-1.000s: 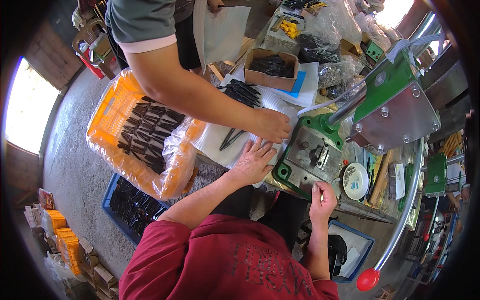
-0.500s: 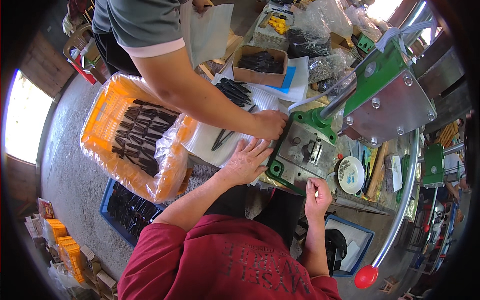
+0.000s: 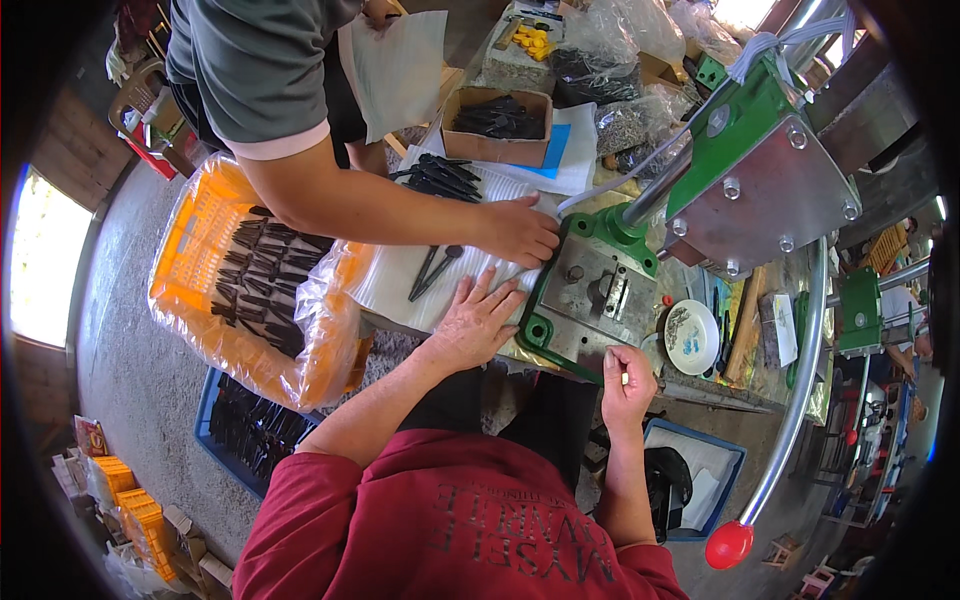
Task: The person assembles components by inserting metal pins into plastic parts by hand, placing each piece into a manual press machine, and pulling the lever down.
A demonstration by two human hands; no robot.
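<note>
Head view: the person's left hand [image 3: 475, 315] is lying wide-spread on the white foam sheet [image 3: 385, 280]; the right hand [image 3: 629, 388] is pinching a small pale piece [image 3: 625, 379] beside the green press base [image 3: 586, 318].

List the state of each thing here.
Left hand: fingers spread on white sheet
Right hand: curled shut
Co-worker's near hand: palm down
Orange crate: open, lined, holding dark pieces
Cardboard box: open, holding dark pieces
White dish: upright, holding small pieces
Left blue tray: holding black pieces
Press lever: ungripped
</note>
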